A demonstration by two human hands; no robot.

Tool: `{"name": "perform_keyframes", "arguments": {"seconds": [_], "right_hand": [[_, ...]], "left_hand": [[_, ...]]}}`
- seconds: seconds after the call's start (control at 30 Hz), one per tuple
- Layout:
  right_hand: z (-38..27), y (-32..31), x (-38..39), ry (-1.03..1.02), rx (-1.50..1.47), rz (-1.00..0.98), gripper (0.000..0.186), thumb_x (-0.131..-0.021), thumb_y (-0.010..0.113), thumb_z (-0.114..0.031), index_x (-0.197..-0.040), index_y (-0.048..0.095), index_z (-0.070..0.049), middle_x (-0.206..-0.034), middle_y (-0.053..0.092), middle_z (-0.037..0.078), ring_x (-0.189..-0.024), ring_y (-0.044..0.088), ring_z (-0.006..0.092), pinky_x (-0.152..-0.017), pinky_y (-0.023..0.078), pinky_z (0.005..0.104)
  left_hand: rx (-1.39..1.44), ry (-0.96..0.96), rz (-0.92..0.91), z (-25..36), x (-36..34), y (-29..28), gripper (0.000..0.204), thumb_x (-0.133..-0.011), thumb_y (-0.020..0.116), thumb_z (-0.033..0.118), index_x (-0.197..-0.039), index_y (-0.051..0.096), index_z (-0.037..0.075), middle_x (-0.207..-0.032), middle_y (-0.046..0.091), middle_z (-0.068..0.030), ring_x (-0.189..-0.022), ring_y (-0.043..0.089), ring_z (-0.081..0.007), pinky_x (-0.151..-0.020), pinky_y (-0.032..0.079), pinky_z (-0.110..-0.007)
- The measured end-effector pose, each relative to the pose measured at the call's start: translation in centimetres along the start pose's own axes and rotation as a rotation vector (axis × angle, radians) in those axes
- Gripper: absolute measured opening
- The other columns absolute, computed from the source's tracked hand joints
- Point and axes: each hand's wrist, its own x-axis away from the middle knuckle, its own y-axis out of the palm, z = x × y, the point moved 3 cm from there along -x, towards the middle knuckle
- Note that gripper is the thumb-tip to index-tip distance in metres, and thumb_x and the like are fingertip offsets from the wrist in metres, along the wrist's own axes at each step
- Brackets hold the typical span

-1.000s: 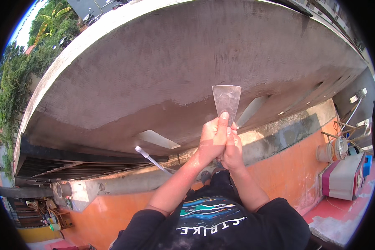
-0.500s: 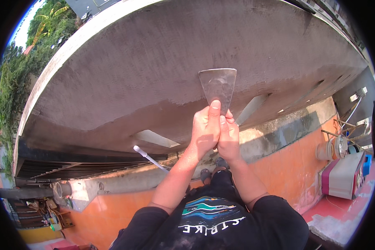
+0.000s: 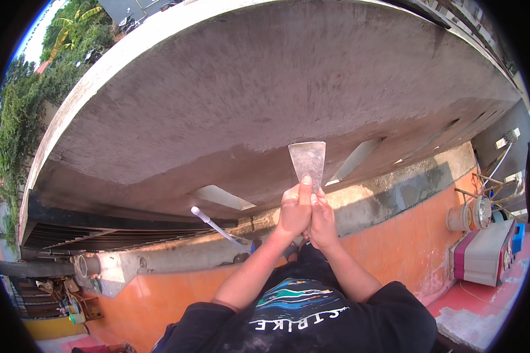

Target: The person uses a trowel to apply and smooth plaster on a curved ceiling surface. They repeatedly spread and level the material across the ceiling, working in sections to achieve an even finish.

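Both my hands are wrapped round the handle of a scraper with a wide, flared metal blade [image 3: 307, 157]. My left hand [image 3: 294, 210] and my right hand [image 3: 323, 222] press together, thumbs up along the base of the blade, and the handle is hidden inside them. The blade's broad edge points up at the grey plastered wall [image 3: 247, 88] and lies over its darker lower band. Whether the edge touches the plaster, I cannot tell.
Slot-like openings [image 3: 225, 197] pierce the wall's lower part. A pole with a whitish end [image 3: 199, 213] leans left of my arms. Buckets [image 3: 482, 212] and a grey-and-maroon box [image 3: 486, 252] stand at right on the orange floor [image 3: 394, 250]; another bucket [image 3: 89, 266] stands far left.
Both hands and the scraper have come down the wall toward me, from the paler plaster to the darker band. The grip is the same.
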Motion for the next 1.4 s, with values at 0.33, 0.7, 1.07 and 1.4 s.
{"name": "perform_keyframes", "arguments": {"seconds": [0.33, 0.7, 1.07, 1.4], "right_hand": [[-0.3, 0.3, -0.6, -0.106, 0.122, 0.040, 0.033, -0.107, 0.038, -0.031, -0.105, 0.056, -0.004, -0.059, 0.050, 0.000, -0.041, 0.045, 0.0073, -0.037, 0.035, 0.0238], [-3.0, -4.5, -1.9, -0.035, 0.232, -0.193, 0.041, -0.106, 0.040, -0.034, -0.082, 0.059, -0.007, -0.058, 0.051, -0.001, -0.051, 0.051, 0.0098, -0.046, 0.042, 0.0271], [8.7, -13.4, 18.9, 0.580, 0.303, -0.349, 0.031, -0.104, 0.047, -0.036, -0.101, 0.055, -0.007, -0.073, 0.054, 0.000, -0.055, 0.051, 0.0090, -0.051, 0.045, 0.0247], [6.2, -24.1, 21.6, 0.635, -0.160, -0.290, 0.030, -0.103, 0.050, -0.036, -0.104, 0.057, -0.007, -0.072, 0.056, 0.001, -0.056, 0.053, 0.0126, -0.053, 0.045, 0.0268]], "left_hand": [[0.094, -0.034, -0.036, 0.0, -0.5, -0.2, 0.058, -0.106, 0.037, 0.045, -0.082, 0.063, -0.002, -0.072, 0.066, -0.0090, -0.069, 0.062, -0.0145, -0.065, 0.051, -0.030], [0.400, -0.045, 0.015, -1.3, -1.3, 4.2, 0.058, -0.105, 0.033, 0.050, -0.092, 0.059, 0.000, -0.083, 0.066, -0.0109, -0.073, 0.065, -0.0174, -0.069, 0.056, -0.033], [-0.608, -0.439, -0.495, -10.4, 19.0, 2.0, 0.053, -0.103, 0.043, 0.047, -0.119, 0.062, 0.000, -0.105, 0.070, -0.0125, -0.083, 0.065, -0.0184, -0.080, 0.052, -0.034], [-0.759, -0.785, -0.102, -23.5, 26.5, 0.7, 0.057, -0.100, 0.047, 0.047, -0.134, 0.054, 0.001, -0.129, 0.061, -0.0191, -0.127, 0.055, -0.0264, -0.099, 0.047, -0.038]]}}
